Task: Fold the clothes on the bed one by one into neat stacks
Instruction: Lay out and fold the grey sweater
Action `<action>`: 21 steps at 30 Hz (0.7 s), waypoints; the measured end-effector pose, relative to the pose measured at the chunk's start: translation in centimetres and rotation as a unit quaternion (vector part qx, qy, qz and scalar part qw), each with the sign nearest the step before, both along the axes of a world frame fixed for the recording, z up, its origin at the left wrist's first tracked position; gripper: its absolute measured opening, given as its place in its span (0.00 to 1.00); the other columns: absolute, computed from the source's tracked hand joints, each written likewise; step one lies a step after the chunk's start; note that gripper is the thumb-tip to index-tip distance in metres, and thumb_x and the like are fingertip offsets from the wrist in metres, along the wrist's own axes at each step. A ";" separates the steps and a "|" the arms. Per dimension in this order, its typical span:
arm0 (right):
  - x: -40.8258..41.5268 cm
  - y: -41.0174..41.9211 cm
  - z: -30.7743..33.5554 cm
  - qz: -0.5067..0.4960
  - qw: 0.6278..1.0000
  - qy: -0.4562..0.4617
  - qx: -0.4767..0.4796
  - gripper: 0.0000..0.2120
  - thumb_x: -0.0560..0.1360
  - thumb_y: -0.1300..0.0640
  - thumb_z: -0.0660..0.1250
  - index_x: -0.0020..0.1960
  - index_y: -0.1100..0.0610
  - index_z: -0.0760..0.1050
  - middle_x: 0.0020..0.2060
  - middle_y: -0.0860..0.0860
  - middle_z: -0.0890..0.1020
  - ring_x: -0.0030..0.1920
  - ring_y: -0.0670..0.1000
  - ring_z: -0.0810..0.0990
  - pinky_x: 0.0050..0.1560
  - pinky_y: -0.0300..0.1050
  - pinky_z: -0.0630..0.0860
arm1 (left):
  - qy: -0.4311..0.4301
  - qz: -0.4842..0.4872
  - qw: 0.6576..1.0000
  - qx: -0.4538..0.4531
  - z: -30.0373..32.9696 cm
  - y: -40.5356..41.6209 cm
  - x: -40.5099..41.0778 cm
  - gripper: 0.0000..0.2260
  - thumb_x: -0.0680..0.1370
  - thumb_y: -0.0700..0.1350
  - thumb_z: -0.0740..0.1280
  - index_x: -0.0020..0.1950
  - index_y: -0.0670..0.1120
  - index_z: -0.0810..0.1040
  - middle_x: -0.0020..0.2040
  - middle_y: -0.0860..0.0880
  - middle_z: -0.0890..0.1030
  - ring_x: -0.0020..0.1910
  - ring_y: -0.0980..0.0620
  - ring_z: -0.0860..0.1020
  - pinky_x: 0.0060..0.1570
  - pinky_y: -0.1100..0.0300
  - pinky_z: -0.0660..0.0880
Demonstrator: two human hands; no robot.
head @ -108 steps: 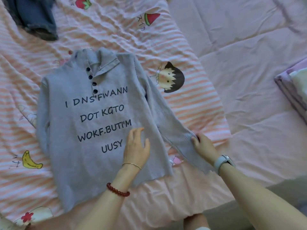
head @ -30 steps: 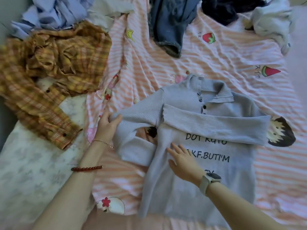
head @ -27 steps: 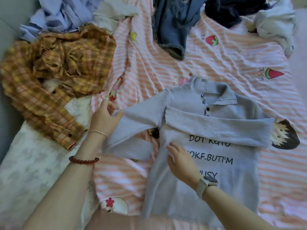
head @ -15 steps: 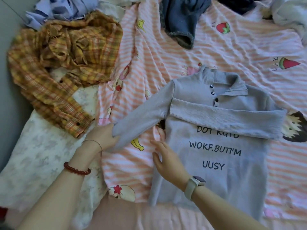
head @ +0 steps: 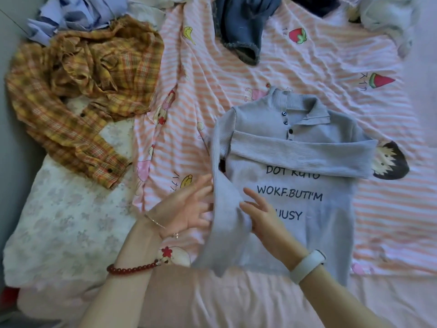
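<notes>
A grey knit sweater [head: 319, 233] with dark buttons and printed letters lies face up on the pink striped sheet [head: 319, 67]. One sleeve [head: 302, 157] is folded flat across its chest. The other sleeve [head: 227, 209] hangs down along the sweater's left edge and runs between my two hands. My left hand [head: 186, 209] is spread, fingers straight, and touches that sleeve from the left. My right hand [head: 267, 221] lies on the sweater's lower left with its fingers stretched out, and the sleeve drapes over part of it.
A crumpled yellow plaid shirt [head: 78, 91] lies at the left, with a light blue shirt [head: 78, 17] behind it. Denim [head: 243, 27], a dark garment [head: 316, 5] and a white garment [head: 387, 17] sit along the far edge. A floral quilt [head: 59, 221] covers the near left.
The left sleeve, held stretched out to the left by my left hand, has swung in and now hangs down beside the body. My left hand has let go of it and opened.
</notes>
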State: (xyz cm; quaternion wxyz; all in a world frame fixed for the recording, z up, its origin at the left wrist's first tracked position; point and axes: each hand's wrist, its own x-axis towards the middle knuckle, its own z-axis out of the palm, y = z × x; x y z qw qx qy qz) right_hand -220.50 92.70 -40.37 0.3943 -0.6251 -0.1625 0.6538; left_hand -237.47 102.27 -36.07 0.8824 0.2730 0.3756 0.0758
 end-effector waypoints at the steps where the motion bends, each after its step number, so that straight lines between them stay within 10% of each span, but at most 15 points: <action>1: 1.7 -0.6 0.0 -0.017 0.999 -0.033 -0.012 0.18 0.78 0.56 0.63 0.66 0.47 0.66 0.58 0.51 0.76 0.58 0.53 0.76 0.60 0.55 0.73 | 0.021 -0.020 0.999 0.019 -0.3 -0.5 1.6 0.22 0.75 0.59 0.62 0.68 0.56 0.68 0.66 0.54 0.74 0.63 0.50 0.75 0.57 0.44 0.74; 3: 5.3 -1.8 -0.5 -0.048 0.984 -0.171 -0.032 0.17 0.78 0.57 0.62 0.66 0.52 0.68 0.60 0.54 0.75 0.57 0.53 0.76 0.57 0.50 0.73 | 0.130 -0.087 0.976 0.149 -1.5 -1.4 4.5 0.21 0.75 0.56 0.63 0.68 0.57 0.68 0.67 0.57 0.72 0.63 0.57 0.72 0.62 0.52 0.70; 9: 8.3 -4.9 -4.8 0.045 0.906 -0.420 -0.007 0.21 0.77 0.58 0.63 0.68 0.60 0.66 0.62 0.57 0.73 0.62 0.55 0.71 0.61 0.45 0.66 | 0.354 -0.135 0.735 0.563 -7.8 1.4 8.4 0.20 0.76 0.38 0.66 0.67 0.39 0.69 0.67 0.41 0.70 0.68 0.43 0.66 0.67 0.61 0.57; 14: 7.2 -5.3 -9.5 0.156 0.838 -0.517 -0.073 0.34 0.74 0.48 0.64 0.74 0.56 0.54 0.68 0.54 0.64 0.69 0.55 0.62 0.67 0.49 0.62 | 0.402 -0.269 0.594 0.642 -11.4 4.9 10.9 0.28 0.77 0.48 0.63 0.75 0.50 0.58 0.77 0.48 0.54 0.75 0.44 0.48 0.72 0.46 0.52; 17: 8.3 -5.1 -11.1 0.184 0.803 -0.549 -0.142 0.24 0.74 0.51 0.61 0.68 0.54 0.61 0.64 0.52 0.66 0.65 0.55 0.65 0.58 0.50 0.68 | 0.405 -0.360 0.525 0.657 -12.3 6.2 13.3 0.27 0.78 0.55 0.59 0.76 0.56 0.54 0.77 0.54 0.51 0.76 0.46 0.42 0.70 0.37 0.42; 21: 11.7 -5.9 -10.4 0.079 0.844 -0.522 -0.093 0.08 0.76 0.59 0.61 0.53 0.60 0.71 0.53 0.57 0.73 0.54 0.59 0.72 0.45 0.50 0.69 | 0.388 -0.423 0.476 0.666 -12.0 7.2 16.1 0.14 0.79 0.56 0.57 0.62 0.56 0.73 0.62 0.53 0.75 0.69 0.49 0.63 0.66 0.32 0.37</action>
